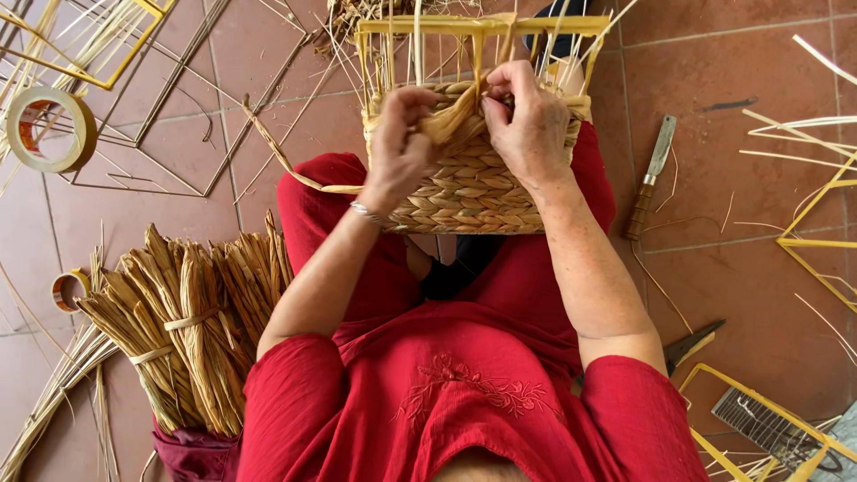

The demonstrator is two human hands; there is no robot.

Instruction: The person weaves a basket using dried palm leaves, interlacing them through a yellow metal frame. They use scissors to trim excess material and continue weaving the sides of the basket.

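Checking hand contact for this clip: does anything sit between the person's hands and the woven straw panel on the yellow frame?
Nothing visible does. The left hand and right hand both pinch a flat pale straw strand directly against the braided straw panel on the yellow frame.

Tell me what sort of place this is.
Probably a home or small workshop floor used for basket weaving: a half-woven basket on a yellow frame in the person's lap, bundles of dried straw on the tiled floor, and a knife nearby.
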